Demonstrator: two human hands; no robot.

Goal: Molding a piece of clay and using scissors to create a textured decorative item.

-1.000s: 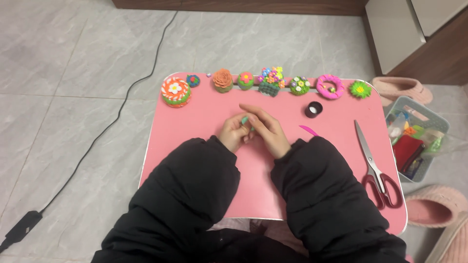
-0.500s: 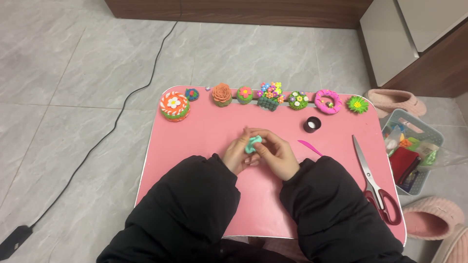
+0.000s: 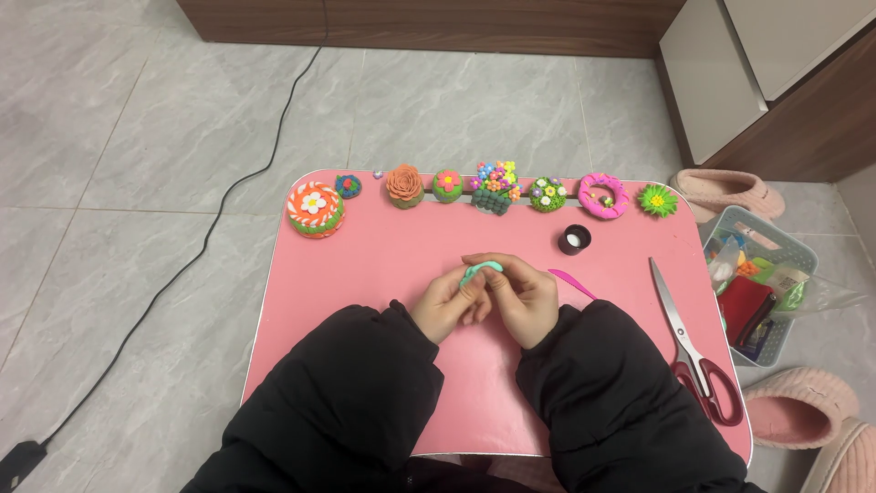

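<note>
Both hands meet above the pink surface (image 3: 365,274): the left hand (image 3: 444,309) and right hand (image 3: 522,297) pinch a green clay strip (image 3: 481,269) between fingertips, apparently mid-shaping; finishing it seems to call for gentle, even pressure.

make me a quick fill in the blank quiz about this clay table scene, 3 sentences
1. Both hands, left hand and right hand, pinch a small piece of ____ clay.
2. The scissors lie on the pink table with ____ handles.
3. The finished clay flowers stand in a row along the table's ____ edge.

Missing words: green; red; far
</note>
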